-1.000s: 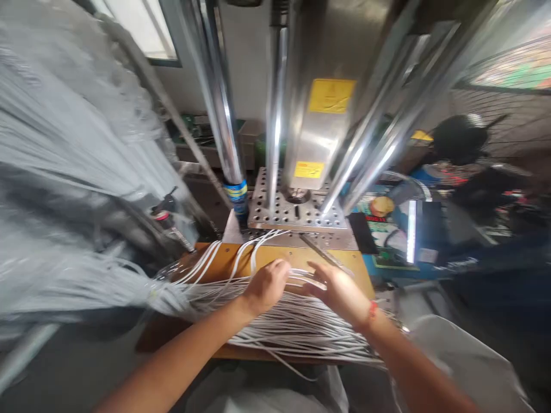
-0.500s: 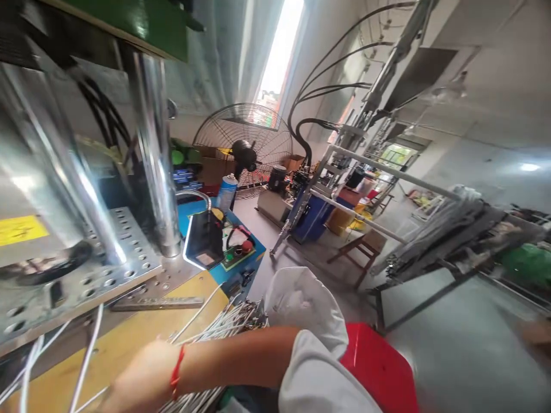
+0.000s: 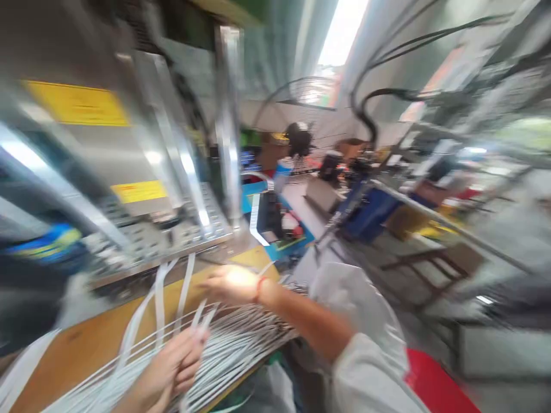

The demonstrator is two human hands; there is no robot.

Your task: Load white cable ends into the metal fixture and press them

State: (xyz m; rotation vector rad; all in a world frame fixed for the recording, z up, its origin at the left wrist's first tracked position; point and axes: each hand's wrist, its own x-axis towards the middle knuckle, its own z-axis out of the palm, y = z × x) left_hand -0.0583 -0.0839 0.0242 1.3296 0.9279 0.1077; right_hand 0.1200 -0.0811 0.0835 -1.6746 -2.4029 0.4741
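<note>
A thick bundle of white cables point(image 3: 232, 344) lies across a yellow-brown wooden bench top point(image 3: 86, 338) in front of a metal press machine point(image 3: 142, 172). My left hand point(image 3: 172, 367), low in the picture, has its fingers curled around a few white cables. My right hand point(image 3: 230, 284), with a red string at the wrist, rests on the cables near the bench's far edge; motion blur smears its fingers. A few loose cables run up toward the machine's perforated plate point(image 3: 172, 235).
The whole picture is blurred by head motion. A blue control box point(image 3: 275, 223) stands right of the machine. A standing fan point(image 3: 301, 132), blue and brown crates and a metal rack point(image 3: 430, 212) fill the room to the right. A red stool point(image 3: 434, 384) sits below my right sleeve.
The view swung far right half a second ago and has turned back left toward the bench. My left hand is in view again, gripping cables.
</note>
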